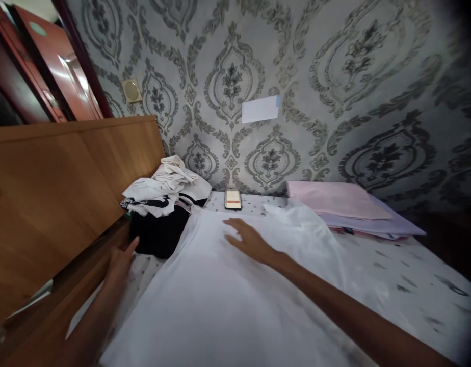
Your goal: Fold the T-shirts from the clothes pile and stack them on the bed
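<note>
A large white garment or sheet of cloth (220,285) is spread over the bed in front of me, its far edge wrinkled. My right hand (254,244) rests on the far part of this cloth, thumb and fingers apart, holding nothing that I can see. On the left, my left hand (121,260) is at the bed's side, beside a folded black cloth (159,234). Its thumb stands away from the other fingers, which are partly hidden. Crumpled white clothes with black trim (159,188) lie on top of the black cloth.
A phone with a lit screen (233,199) lies near the patterned wall. Folded pink cloth (335,198) and lilac cloth (384,224) are stacked at the right on the printed bedsheet (403,280). A wooden headboard (67,188) borders the left side.
</note>
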`<state>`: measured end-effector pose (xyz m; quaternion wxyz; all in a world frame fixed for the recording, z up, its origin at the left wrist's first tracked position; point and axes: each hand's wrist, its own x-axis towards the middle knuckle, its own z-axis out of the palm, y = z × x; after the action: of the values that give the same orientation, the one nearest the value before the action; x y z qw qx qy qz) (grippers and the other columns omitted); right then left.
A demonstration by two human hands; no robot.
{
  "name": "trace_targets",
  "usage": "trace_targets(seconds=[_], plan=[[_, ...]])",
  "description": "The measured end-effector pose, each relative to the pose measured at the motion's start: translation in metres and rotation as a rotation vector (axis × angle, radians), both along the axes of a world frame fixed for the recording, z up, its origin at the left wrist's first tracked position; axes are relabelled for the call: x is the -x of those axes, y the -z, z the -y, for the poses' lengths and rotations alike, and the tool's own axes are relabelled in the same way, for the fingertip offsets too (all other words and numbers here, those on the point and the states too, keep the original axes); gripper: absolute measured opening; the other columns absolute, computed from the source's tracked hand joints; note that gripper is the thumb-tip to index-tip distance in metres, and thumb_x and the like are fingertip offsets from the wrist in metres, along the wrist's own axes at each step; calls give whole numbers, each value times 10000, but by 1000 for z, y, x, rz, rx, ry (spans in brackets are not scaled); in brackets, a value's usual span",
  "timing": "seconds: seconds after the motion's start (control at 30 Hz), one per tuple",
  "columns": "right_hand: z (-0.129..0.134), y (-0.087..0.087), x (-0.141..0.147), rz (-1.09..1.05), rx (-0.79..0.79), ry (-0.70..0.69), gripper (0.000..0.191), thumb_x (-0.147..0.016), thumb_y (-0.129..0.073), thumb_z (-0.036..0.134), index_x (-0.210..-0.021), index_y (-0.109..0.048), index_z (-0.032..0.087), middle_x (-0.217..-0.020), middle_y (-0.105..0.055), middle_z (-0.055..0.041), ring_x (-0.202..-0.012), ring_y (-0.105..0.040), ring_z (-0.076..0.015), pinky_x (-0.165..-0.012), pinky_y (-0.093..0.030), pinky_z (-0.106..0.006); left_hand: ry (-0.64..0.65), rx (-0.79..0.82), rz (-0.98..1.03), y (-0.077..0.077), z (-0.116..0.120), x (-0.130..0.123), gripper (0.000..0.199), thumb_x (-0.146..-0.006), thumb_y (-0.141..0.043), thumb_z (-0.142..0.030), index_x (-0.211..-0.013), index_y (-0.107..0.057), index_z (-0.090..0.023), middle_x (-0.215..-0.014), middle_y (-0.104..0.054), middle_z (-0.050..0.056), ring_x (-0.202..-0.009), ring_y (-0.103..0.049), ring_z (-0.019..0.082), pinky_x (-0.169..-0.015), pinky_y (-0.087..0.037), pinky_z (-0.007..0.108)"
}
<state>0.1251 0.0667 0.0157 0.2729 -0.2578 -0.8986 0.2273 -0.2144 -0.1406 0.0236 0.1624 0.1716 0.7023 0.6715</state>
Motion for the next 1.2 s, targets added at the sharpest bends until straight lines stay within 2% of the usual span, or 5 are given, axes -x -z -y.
trace_targets(seconds=[0.13, 0.33, 0.7, 0.93, 1.2], plan=[[27, -23, 120, -72, 189, -246, 848, -850, -667, 512, -1571, -301, 256, -1602, -320, -151, -1502, -247, -312, -1165, -323, -533, 135, -133, 380, -15, -26, 9, 133, -805, -743, -202, -919, -678, -177, -912, -749, 57, -801, -715, 182, -652, -599, 272], [27, -29, 215, -63, 358, -133, 1069, -704, -808, 440, -1590, -234, 268, -1652, -182, -169, -1533, -92, -364, -1188, -208, -570, 268, -75, 483, -32, -62, 22, 151, -790, -742, -175, -935, -710, -148, -850, -778, 98, -816, -757, 263, -709, -631, 356], [43, -19, 236, -252, 386, -83, 828, -749, -742, 494, -1488, -448, 264, -1434, -483, -123, -1331, -471, -309, -1130, -360, -479, 238, -181, 312, -49, -62, 59, 412, -605, -793, -160, -1010, -718, -155, -809, -775, 47, -686, -731, 217, -671, -604, 325], [51, -13, 241, -314, 392, -49, 781, -749, -749, 472, -1456, -473, 287, -1414, -483, -105, -1337, -457, -297, -1138, -356, -467, 289, -162, 262, -59, -63, 57, 332, -610, -769, -164, -939, -720, -156, -769, -768, 31, -599, -698, 175, -572, -575, 261], [43, -15, 235, -332, 251, -30, 757, -751, -739, 400, -1453, -487, 272, -1426, -436, -117, -1357, -419, -319, -1151, -315, -501, 241, -276, 473, -37, -79, 43, 288, -709, -667, -193, -993, -708, -164, -778, -766, 32, -736, -743, 232, -724, -627, 351]])
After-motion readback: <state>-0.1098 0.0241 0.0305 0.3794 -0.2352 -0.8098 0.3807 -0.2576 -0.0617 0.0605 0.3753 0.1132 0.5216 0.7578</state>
